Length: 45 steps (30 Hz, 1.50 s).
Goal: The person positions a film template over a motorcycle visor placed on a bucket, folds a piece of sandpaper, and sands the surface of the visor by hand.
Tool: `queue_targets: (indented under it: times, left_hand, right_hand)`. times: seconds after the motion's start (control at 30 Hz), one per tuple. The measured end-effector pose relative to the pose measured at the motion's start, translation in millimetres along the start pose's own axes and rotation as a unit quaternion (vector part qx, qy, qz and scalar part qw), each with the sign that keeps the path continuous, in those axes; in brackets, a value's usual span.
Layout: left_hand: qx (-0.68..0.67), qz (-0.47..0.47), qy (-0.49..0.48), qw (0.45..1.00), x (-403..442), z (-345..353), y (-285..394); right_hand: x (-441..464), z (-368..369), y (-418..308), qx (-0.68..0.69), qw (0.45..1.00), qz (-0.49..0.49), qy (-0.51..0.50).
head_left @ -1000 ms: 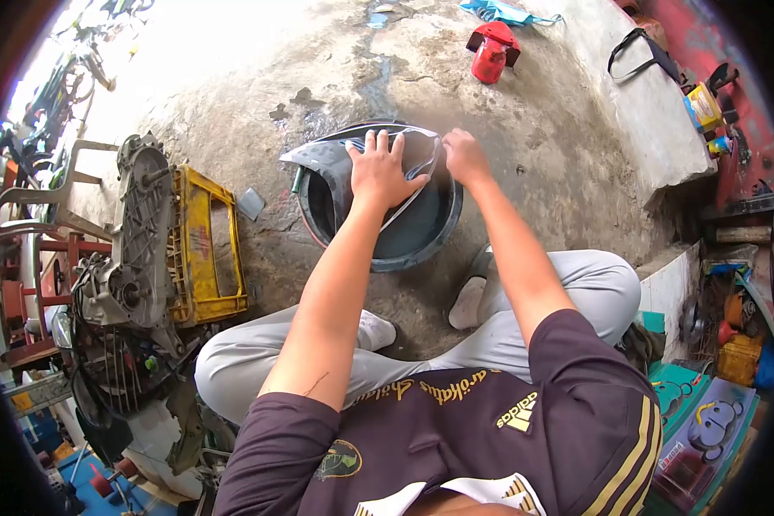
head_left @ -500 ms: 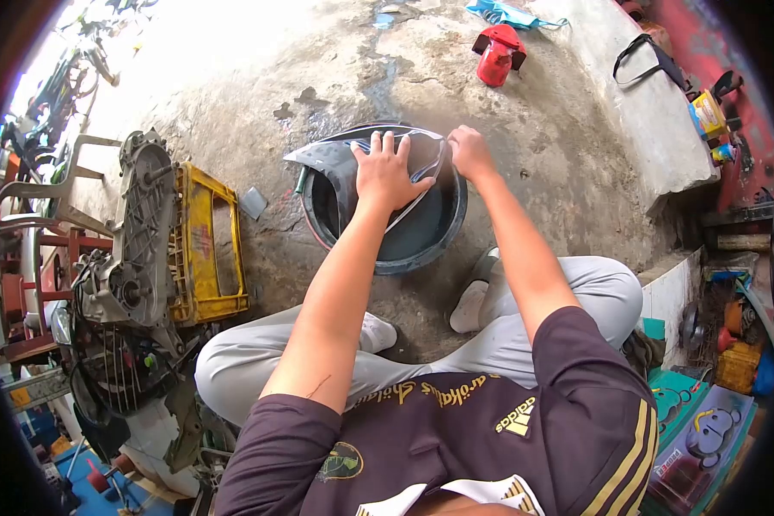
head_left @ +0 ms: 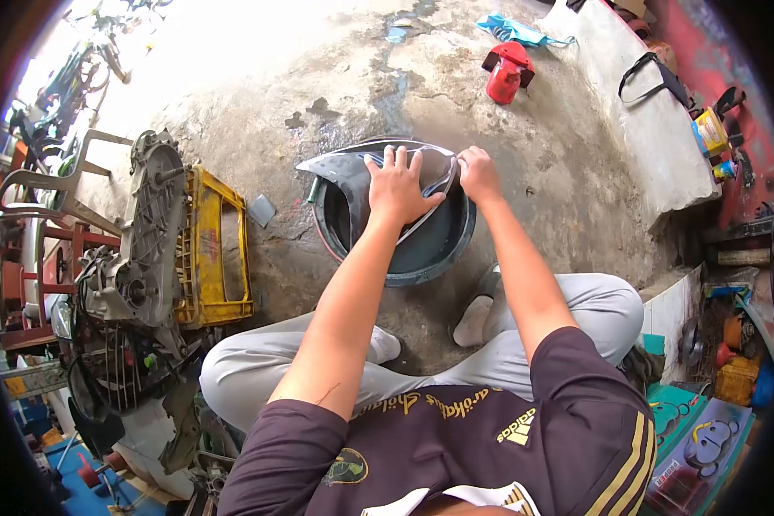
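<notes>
Grey panel (head_left: pixel 346 175), tilted over the mouth of a dark basin (head_left: pixel 404 280) on the concrete floor (head_left: pixel 568 163), with its pointed left end reaching past the rim and its right corner over the opposite side. Cannot tell the depth of the underside inside the basin.

Left hand (head_left: pixel 396 191) laid on the upper face, with fingers fanned wide and thumb spread toward the right: wrapped around nothing, only touching from above. Right hand (head_left: pixel 479 176) at the right corner, with fingers curled inward and nearly closed; cannot tell a firm pinch on the edge from a light touch there.

For good control at that corner, brace with the whole left palm rather than the fingertips alone. Set the support close to the right fingers without crowding them. Press just enough against rocking; with too much weight, risk tipping so curved a shell into the basin. Move the right fingertips along the edge in small, even motions, square to the corner, to avoid twisting it. Watch the pointed left end for any lift, a likely sign of uneven pressure. Mind the elbows too, with the yellow crate (head_left: pixel 206 249) off to the left and well apart from the basin.
</notes>
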State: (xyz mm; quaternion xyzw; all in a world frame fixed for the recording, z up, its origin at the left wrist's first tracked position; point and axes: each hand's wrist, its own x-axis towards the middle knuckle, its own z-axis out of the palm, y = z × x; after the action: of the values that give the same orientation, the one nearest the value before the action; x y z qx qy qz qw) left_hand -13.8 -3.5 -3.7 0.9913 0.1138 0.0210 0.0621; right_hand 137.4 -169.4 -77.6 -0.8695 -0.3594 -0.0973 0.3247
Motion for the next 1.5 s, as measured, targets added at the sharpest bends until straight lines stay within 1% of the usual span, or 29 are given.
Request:
queue_targets:
  times: [0.07, 0.13, 0.17, 0.27, 0.4, 0.47, 0.53, 0.6, 0.67, 0.77, 0.9, 1.03, 1.2, 1.27, 1.5]
  left_hand:
    - [0.0, -0.003, 0.001, 1.0, -1, 0, 0]
    - [-0.006, -0.003, -0.001, 1.0, -5, 5, 0]
    - [-0.011, -0.006, 0.005, 1.0, -1, 4, 0]
    - [-0.001, -0.002, 0.0, 1.0, 0, 0, 0]
    - [-0.005, -0.004, 0.004, 1.0, -3, 3, 1]
    - [-0.008, -0.005, 0.008, 1.0, 1, 4, 1]
    - [0.002, -0.005, -0.01, 1.0, 1, 1, 0]
    - [0.0, -0.008, -0.012, 1.0, 1, 0, 0]
    - [0.006, -0.005, -0.008, 1.0, 0, 0, 1]
    - [-0.004, -0.006, 0.001, 1.0, -1, 3, 1]
    - [0.0, -0.008, -0.004, 1.0, -1, -2, 2]
    - [-0.001, -0.006, -0.003, 1.0, -3, 3, 0]
    - [-0.008, -0.007, 0.008, 1.0, -2, 1, 0]
    - [-0.006, -0.007, -0.01, 1.0, -1, -3, 1]
    - [-0.014, -0.01, 0.002, 1.0, -1, -2, 1]
  right_hand:
    - [1, 3, 0, -0.001, 1.0, 0.009, 0.002]
    - [-7, -6, -10, -0.032, 0.999, 0.032, -0.03]
    - [-7, -8, -12, -0.034, 0.999, 0.027, -0.024]
    - [-4, 0, -4, -0.004, 1.0, 0.01, -0.008]
    - [-6, 3, -1, -0.013, 0.999, 0.04, -0.031]
    - [-3, -2, -3, -0.019, 0.999, 0.035, -0.026]
    - [-10, -1, -3, 0.003, 1.0, 0.011, -0.018]
    - [-1, 2, 1, 0.011, 1.0, 0.007, -0.011]
    - [5, 2, 5, 0.01, 0.998, 0.045, -0.04]
    - [-3, -4, -11, -0.023, 0.998, 0.057, -0.027]
    - [-6, 0, -4, -0.008, 1.0, 0.019, -0.017]
    - [-1, 0, -1, 0.001, 0.998, 0.055, -0.04]
    - [-8, 1, 2, 0.001, 0.999, 0.022, -0.04]
    - [-1, 6, 7, 0.017, 0.998, 0.045, -0.042]
    - [-11, 5, 1, 0.007, 0.998, 0.053, -0.022]
